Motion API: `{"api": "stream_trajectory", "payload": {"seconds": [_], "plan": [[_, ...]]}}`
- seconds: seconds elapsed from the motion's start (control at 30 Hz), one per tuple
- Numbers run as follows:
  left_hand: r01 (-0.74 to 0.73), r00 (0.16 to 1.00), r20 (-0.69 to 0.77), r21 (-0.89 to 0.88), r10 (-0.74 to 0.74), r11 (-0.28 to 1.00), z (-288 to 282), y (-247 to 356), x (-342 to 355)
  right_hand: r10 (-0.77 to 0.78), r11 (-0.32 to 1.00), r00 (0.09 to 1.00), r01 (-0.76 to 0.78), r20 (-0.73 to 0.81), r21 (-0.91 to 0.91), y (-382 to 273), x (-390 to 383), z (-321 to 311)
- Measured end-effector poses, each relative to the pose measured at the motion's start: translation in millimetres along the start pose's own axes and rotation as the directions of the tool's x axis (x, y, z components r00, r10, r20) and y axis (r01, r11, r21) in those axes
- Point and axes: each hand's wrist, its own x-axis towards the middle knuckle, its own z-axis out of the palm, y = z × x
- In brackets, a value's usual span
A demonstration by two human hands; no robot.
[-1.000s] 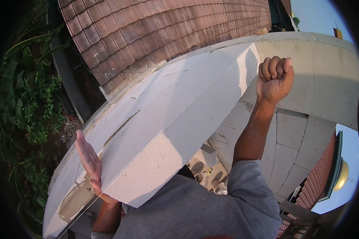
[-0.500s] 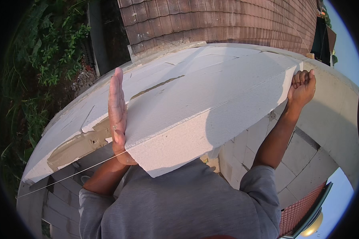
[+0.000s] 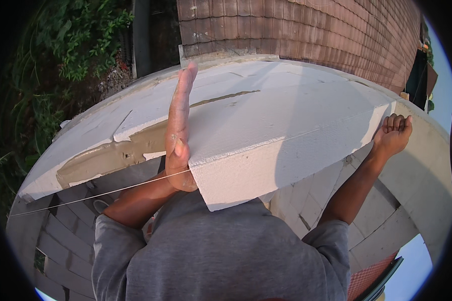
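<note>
A long white aerated concrete block (image 3: 238, 173) lies along the top of the wall, its near face toward me. My left hand (image 3: 179, 128) stands upright against the block's left end, palm flat and fingers stretched out together. At the far right end, my right hand (image 3: 394, 131) is closed, fingers curled and nothing visible in them, lying against or close beside the block. A taut white string (image 3: 98, 194) runs from the lower left to the block's near left corner. Left of my left hand, grey-brown mortar (image 3: 98, 158) coats a stepped edge in the blockwork.
Beyond the wall rises a brown tiled roof (image 3: 291, 30). Green plants (image 3: 83, 42) grow at the far left. More block walling (image 3: 73, 241) drops away below me, and a plastered wall (image 3: 432, 155) stands at the right. A narrow mortar-filled gap (image 3: 226, 97) runs behind the block.
The view has shifted, so block, hands and wall mostly appear farther right. Both hands keep their places at the block's ends, the left flat and the right closed.
</note>
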Motion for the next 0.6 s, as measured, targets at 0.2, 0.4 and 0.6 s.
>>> {"api": "stream_trajectory", "payload": {"seconds": [0.2, 0.4, 0.6], "plan": [[0.152, 0.988, -0.063, 0.138, -0.144, 0.979, -1, 10, -1, -0.312, 0.892, 0.776, 0.04, 0.548, 0.451, -55, -107, 69], [-0.004, 1.0, -0.003, 0.342, 0.005, 0.94, -4, 13, -2, -0.01, 0.967, 0.868, -0.117, 0.496, 0.224, -4, -108, 72], [-0.036, 0.999, 0.024, 0.444, 0.028, 0.896, -7, 18, -4, -0.033, 0.969, 0.872, -0.091, 0.488, 0.229, -7, -111, 79]]}}
